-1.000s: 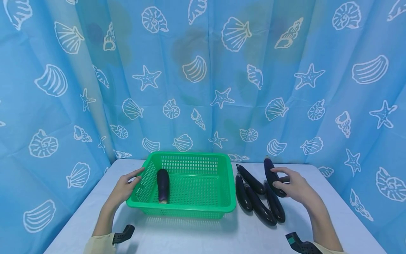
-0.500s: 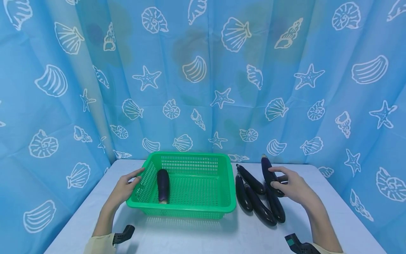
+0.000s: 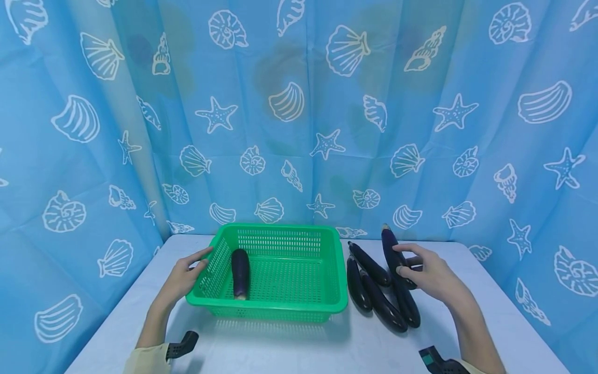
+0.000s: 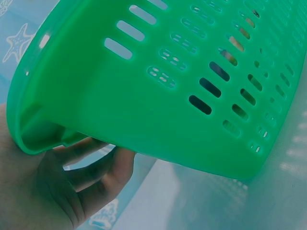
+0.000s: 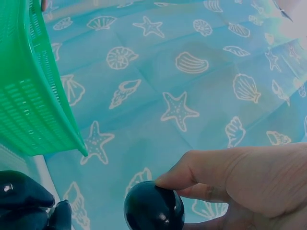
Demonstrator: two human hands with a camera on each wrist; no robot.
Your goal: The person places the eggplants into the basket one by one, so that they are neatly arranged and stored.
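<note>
At the left end of the green plastic basket (image 3: 266, 306), my left hand (image 3: 179, 283) grips the rim; the left wrist view has its fingers (image 4: 96, 191) bent beneath the basket's lip (image 4: 29, 139). One purple eggplant (image 3: 240, 272) lies inside the basket, along its left side. To the right of the basket, my right hand (image 3: 432, 272) holds a dark eggplant (image 3: 391, 245) between thumb and fingers. This eggplant slants over the pile, its stem end pointing to the back. Its glossy rounded end (image 5: 152, 208) shows in the right wrist view.
Several more eggplants, among them a front one (image 3: 383, 306) and a back one (image 3: 370, 264), lie close together beside the basket's right wall. The white table (image 3: 261, 348) carries everything. A blue seashell-print curtain (image 3: 299, 130) hangs behind and at both sides.
My right hand has shifted slightly left with the eggplant, whose stem end has swung left and a little up. The left hand and the basket have stayed put.
</note>
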